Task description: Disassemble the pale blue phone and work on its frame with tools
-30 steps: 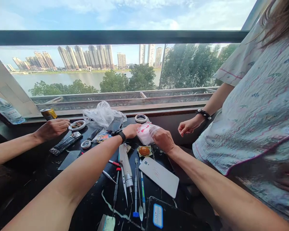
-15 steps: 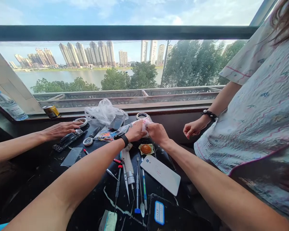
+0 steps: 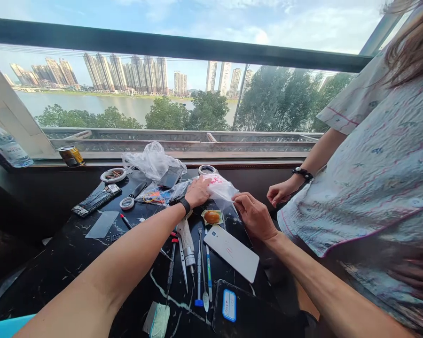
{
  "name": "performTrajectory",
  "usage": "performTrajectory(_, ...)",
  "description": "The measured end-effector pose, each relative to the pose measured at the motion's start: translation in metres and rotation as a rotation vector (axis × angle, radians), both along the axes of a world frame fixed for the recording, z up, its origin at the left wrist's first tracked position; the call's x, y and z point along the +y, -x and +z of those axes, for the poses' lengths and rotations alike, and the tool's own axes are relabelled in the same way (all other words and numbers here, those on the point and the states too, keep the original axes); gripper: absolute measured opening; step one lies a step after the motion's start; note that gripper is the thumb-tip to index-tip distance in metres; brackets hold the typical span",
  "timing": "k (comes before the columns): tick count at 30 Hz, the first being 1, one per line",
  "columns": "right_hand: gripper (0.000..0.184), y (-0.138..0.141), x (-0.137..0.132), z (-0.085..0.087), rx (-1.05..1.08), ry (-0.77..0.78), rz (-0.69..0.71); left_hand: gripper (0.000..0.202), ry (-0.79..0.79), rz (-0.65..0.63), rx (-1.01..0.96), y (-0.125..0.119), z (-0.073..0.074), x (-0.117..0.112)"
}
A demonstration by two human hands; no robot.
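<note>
A clear plastic bag [image 3: 223,188] with red print is stretched between my two hands at the far side of the black table. My left hand [image 3: 198,191], with a dark band at the wrist, presses its fingers closed on the bag's left side. My right hand [image 3: 255,217] pinches the bag's right edge between thumb and fingers. Below the bag sits an amber lump [image 3: 211,217] on a paper wrapper. A white phone back [image 3: 232,253] lies nearer me. What the bag contains, if anything, I cannot make out.
Screwdrivers, tweezers and a grey-handled tool [image 3: 186,241] lie mid-table. An opened phone [image 3: 97,201], tape roll [image 3: 127,203] and crumpled bag [image 3: 151,162] are to the left. A dark labelled phone [image 3: 248,312] lies in front. Another person's hand [image 3: 282,191] hangs at right.
My right hand has moved right and toward me, spreading the bag out. My left hand has stayed close to its place. Another person's hand over the opened phone has left the view.
</note>
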State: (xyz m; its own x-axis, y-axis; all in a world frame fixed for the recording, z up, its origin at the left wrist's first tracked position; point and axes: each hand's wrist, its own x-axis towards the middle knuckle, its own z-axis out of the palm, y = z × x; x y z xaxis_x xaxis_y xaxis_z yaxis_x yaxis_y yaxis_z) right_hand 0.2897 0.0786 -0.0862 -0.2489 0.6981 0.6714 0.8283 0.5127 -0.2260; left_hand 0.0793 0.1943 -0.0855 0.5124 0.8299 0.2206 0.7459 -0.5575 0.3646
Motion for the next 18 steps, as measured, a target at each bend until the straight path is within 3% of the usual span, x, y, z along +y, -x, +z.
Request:
performTrajectory(4,0.020,-0.001,-0.017,0.010,0.175,-0.061,-0.105,0.044,-0.016,0.105,0.005,-0.004,0.003,-0.006)
performTrajectory(11,0.035,-0.008,-0.034,0.044,0.431,-0.128,-0.358,0.042,0.070,0.146,-0.018,-0.008,0.023,-0.014)
performTrajectory(14,0.040,-0.014,-0.041,0.063,0.524,-0.111,-0.390,0.043,0.089,0.060,-0.091,-0.004,0.042,-0.030)
performTrajectory(18,0.044,-0.015,-0.059,0.097,0.602,-0.071,-0.292,0.047,0.121,-0.201,-0.236,0.000,0.078,-0.067)
